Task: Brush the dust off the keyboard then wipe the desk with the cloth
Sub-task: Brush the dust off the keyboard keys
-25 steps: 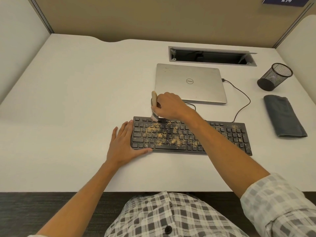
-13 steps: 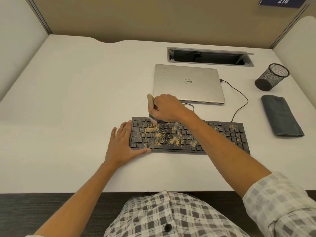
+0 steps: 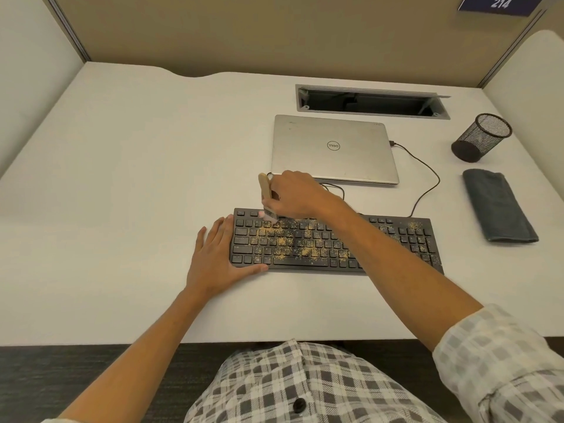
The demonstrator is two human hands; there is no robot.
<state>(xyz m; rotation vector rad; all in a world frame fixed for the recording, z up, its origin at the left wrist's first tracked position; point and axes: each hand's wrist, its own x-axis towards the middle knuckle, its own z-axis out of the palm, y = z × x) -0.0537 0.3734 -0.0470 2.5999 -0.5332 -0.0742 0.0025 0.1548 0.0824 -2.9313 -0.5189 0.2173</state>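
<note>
A black keyboard (image 3: 406,239) lies on the white desk (image 3: 122,209), sprinkled with tan dust, thickest over its left and middle keys. My right hand (image 3: 294,195) grips a wooden-handled brush (image 3: 265,190), its bristles touching the top-left key rows. My left hand (image 3: 213,259) lies flat with fingers apart against the keyboard's left end, thumb along its front edge. A folded grey cloth (image 3: 497,206) rests at the right side of the desk, apart from both hands.
A closed silver laptop (image 3: 334,148) sits behind the keyboard, its black cable (image 3: 427,181) looping to the right. A black mesh pen cup (image 3: 480,137) stands at the far right. An open cable slot (image 3: 370,100) is at the back. Partition walls enclose the desk.
My right hand has shifted the brush a little to the left along the keyboard's top rows. My left hand has stayed at the keyboard's left end.
</note>
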